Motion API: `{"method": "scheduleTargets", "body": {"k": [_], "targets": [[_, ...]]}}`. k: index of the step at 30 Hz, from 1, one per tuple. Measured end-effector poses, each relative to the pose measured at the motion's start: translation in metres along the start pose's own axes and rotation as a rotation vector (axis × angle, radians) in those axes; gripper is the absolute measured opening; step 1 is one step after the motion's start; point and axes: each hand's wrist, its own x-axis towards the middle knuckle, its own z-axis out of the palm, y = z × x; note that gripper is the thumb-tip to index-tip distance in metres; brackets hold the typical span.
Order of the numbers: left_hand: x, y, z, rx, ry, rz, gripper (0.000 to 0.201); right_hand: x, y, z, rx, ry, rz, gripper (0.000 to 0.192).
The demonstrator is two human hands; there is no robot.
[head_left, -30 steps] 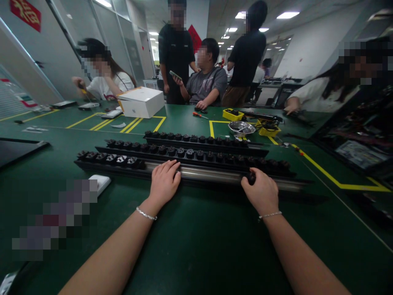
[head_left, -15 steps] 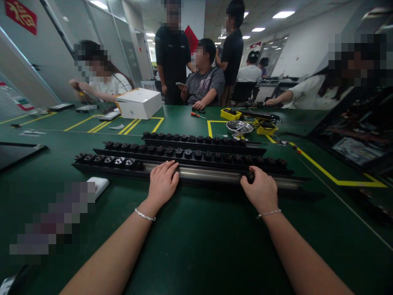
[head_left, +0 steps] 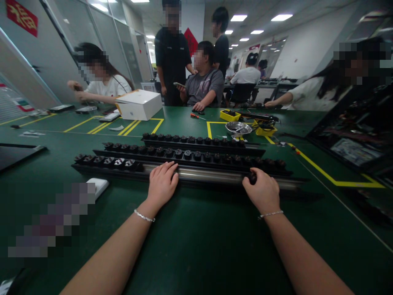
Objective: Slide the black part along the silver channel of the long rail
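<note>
Across the table in front of me lies a long black rail (head_left: 211, 176) with a bare metallic channel. Several black socket modules (head_left: 108, 162) sit in a row at its left end. My left hand (head_left: 161, 184) rests on this rail just right of that row, its fingers stretched out over the channel. Toward the rail's right part, my right hand (head_left: 264, 189) grips a small dark round piece, which looks like a socket module (head_left: 252, 178); my fingers partly cover it. Behind, a second rail (head_left: 196, 156) and a third rail (head_left: 192, 140) carry long rows of similar modules.
The green table (head_left: 196, 246) has yellow tape lines. Farther back are a white box (head_left: 141, 104), a metal bowl (head_left: 238, 128), yellow bins (head_left: 230, 115) and a screwdriver (head_left: 195, 116). A blurred-out object lies at left. Co-workers sit and stand around the far side.
My right hand has shifted very slightly right with the small piece. My left hand stays in place. In the background, a standing person has moved left.
</note>
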Motion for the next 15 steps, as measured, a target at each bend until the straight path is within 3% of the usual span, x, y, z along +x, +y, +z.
{"method": "scheduleTargets", "body": {"k": [15], "targets": [[0.0001, -0.0005, -0.0003, -0.01, 0.001, 0.0, 0.037, -0.0005, 0.0021, -0.0021, -0.025, 0.0, 0.017, 0.043]]}}
